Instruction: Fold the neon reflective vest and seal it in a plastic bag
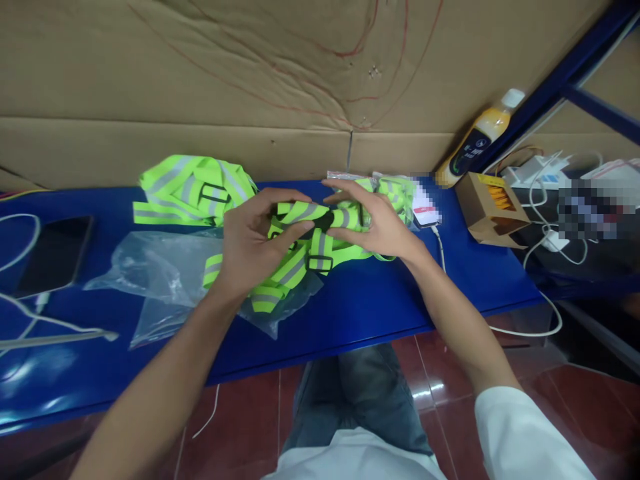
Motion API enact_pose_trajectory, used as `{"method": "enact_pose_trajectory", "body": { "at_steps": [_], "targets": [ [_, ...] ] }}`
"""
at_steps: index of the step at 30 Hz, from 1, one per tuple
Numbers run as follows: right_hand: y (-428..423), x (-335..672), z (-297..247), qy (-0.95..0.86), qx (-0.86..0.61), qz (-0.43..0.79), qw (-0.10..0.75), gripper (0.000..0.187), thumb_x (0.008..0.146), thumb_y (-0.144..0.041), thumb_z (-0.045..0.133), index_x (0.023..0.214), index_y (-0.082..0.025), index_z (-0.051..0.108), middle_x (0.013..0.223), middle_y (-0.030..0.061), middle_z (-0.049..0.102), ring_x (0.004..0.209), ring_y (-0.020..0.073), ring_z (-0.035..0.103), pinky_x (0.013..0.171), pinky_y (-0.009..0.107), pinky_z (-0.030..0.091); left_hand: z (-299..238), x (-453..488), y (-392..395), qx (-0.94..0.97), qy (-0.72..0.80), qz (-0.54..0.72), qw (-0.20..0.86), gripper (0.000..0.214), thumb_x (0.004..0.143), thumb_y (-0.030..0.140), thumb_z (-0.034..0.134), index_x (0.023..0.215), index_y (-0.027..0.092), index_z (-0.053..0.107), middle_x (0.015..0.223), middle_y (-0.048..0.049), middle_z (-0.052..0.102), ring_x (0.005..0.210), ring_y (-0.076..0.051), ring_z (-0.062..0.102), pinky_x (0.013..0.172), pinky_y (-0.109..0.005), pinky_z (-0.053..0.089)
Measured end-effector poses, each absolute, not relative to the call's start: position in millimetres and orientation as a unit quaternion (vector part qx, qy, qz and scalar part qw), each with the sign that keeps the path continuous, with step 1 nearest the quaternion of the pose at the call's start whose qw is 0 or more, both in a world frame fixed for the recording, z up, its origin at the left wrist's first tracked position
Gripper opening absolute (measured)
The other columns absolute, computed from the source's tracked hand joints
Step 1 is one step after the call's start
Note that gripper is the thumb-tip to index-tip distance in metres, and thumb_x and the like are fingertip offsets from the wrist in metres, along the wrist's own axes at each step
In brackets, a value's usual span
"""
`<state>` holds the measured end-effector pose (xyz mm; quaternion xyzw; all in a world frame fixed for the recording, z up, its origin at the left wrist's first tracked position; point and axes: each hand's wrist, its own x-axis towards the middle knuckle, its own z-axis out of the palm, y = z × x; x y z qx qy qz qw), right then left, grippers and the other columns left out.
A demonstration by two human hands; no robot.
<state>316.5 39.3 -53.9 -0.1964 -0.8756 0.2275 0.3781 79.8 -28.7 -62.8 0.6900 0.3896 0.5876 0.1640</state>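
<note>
A neon-yellow reflective strap vest (295, 257) with grey bands and black buckles is held over the blue table (360, 303). My left hand (255, 240) grips its strap near a black buckle. My right hand (373, 220) pinches the same strap from the right side. The vest's lower straps hang onto a clear plastic bag (160, 277) lying under it. A second folded neon vest (193, 190) rests behind, at the back of the table.
A dark phone (55, 257) with white cables lies at the left. Bagged vests (400, 193), a small open cardboard box (493, 210) and an orange drink bottle (475, 140) stand at the right. Cardboard lines the wall behind. My knees are below the table edge.
</note>
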Motion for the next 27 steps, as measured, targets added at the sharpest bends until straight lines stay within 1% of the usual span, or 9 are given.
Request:
{"method": "enact_pose_trajectory", "body": {
  "at_steps": [3, 5, 8, 12, 15, 18, 22, 25, 27],
  "targets": [
    [40.3, 319.7, -52.8, -0.888, -0.160, 0.260, 0.343, 0.041, 0.103, -0.043, 0.072, 0.137, -0.021, 0.075, 0.125, 0.0077, 0.084, 0.109, 0.0214, 0.082, 0.096, 0.033, 0.062, -64.3, 84.9, -34.0, 0.694, 0.393, 0.580, 0.165, 0.029, 0.089, 0.039, 0.090, 0.113, 0.027, 0.081, 0.108, -0.0014, 0.083, 0.100, -0.025, 0.079, 0.089, -0.044, 0.064],
    [39.0, 320.5, -53.1, -0.888, -0.167, 0.231, 0.362, 0.036, 0.106, -0.042, 0.068, 0.132, -0.020, 0.079, 0.122, 0.0078, 0.085, 0.105, 0.0210, 0.082, 0.091, 0.032, 0.062, -65.1, 85.3, -33.8, 0.693, 0.395, 0.583, 0.156, 0.028, 0.091, 0.036, 0.088, 0.116, 0.028, 0.081, 0.111, -0.0011, 0.083, 0.104, -0.024, 0.079, 0.093, -0.043, 0.063],
    [37.7, 322.1, -55.1, -0.886, -0.181, 0.147, 0.400, 0.037, 0.109, -0.039, 0.061, 0.137, -0.022, 0.077, 0.129, 0.0085, 0.083, 0.115, 0.0242, 0.080, 0.102, 0.041, 0.061, -62.8, 80.6, -31.2, 0.700, 0.386, 0.580, 0.159, 0.036, 0.093, 0.041, 0.086, 0.127, 0.031, 0.078, 0.122, -0.0026, 0.081, 0.114, -0.026, 0.077, 0.100, -0.046, 0.062],
    [38.3, 322.8, -62.4, -0.887, -0.165, 0.055, 0.428, 0.044, 0.113, -0.039, 0.046, 0.144, -0.028, 0.074, 0.139, 0.0086, 0.078, 0.124, 0.0276, 0.074, 0.111, 0.053, 0.058, -54.5, 71.6, -30.2, 0.739, 0.362, 0.538, 0.184, 0.053, 0.092, 0.066, 0.081, 0.133, 0.032, 0.076, 0.139, -0.0084, 0.076, 0.138, -0.035, 0.068, 0.117, -0.056, 0.054],
    [37.9, 319.0, -71.5, -0.878, -0.177, 0.007, 0.445, 0.042, 0.112, -0.036, 0.045, 0.143, -0.038, 0.074, 0.146, 0.0050, 0.074, 0.128, 0.0296, 0.070, 0.111, 0.056, 0.057, -50.5, 72.7, -32.0, 0.738, 0.347, 0.539, 0.209, 0.061, 0.094, 0.075, 0.073, 0.130, 0.027, 0.078, 0.130, -0.0110, 0.079, 0.120, -0.032, 0.074, 0.102, -0.049, 0.061],
    [37.9, 314.7, -78.9, -0.864, -0.170, -0.037, 0.472, 0.044, 0.110, -0.030, 0.050, 0.147, -0.045, 0.069, 0.151, 0.0018, 0.071, 0.133, 0.0300, 0.066, 0.113, 0.055, 0.057, -53.0, 78.5, -33.4, 0.699, 0.408, 0.543, 0.224, 0.047, 0.092, 0.060, 0.083, 0.123, 0.024, 0.079, 0.111, -0.0071, 0.081, 0.097, -0.025, 0.075, 0.079, -0.037, 0.062],
    [39.3, 311.9, -77.5, -0.867, -0.158, -0.029, 0.472, 0.049, 0.110, -0.029, 0.049, 0.156, -0.043, 0.061, 0.158, 0.0043, 0.065, 0.144, 0.0303, 0.062, 0.121, 0.058, 0.053, -62.7, 79.4, -30.3, 0.660, 0.413, 0.548, 0.305, 0.053, 0.080, 0.047, 0.096, 0.123, 0.023, 0.077, 0.098, -0.0031, 0.077, 0.079, -0.019, 0.070, 0.063, -0.030, 0.057],
    [34.9, 310.3, -66.2, -0.891, -0.162, 0.028, 0.423, 0.045, 0.109, -0.043, 0.054, 0.153, -0.038, 0.063, 0.163, 0.0067, 0.059, 0.153, 0.0346, 0.056, 0.126, 0.067, 0.046, -67.4, 72.1, -23.8, 0.646, 0.387, 0.586, 0.299, 0.055, 0.076, 0.047, 0.099, 0.121, 0.024, 0.077, 0.099, -0.0023, 0.076, 0.080, -0.018, 0.070, 0.065, -0.031, 0.059],
    [28.3, 310.0, -55.9, -0.894, -0.166, 0.071, 0.410, 0.050, 0.105, -0.048, 0.063, 0.152, -0.033, 0.061, 0.164, 0.0105, 0.058, 0.155, 0.0357, 0.054, 0.128, 0.067, 0.044, -67.2, 66.0, -20.2, 0.655, 0.388, 0.589, 0.270, 0.053, 0.077, 0.050, 0.099, 0.119, 0.025, 0.077, 0.101, -0.0020, 0.076, 0.082, -0.018, 0.069, 0.067, -0.031, 0.059]
  ]
}}
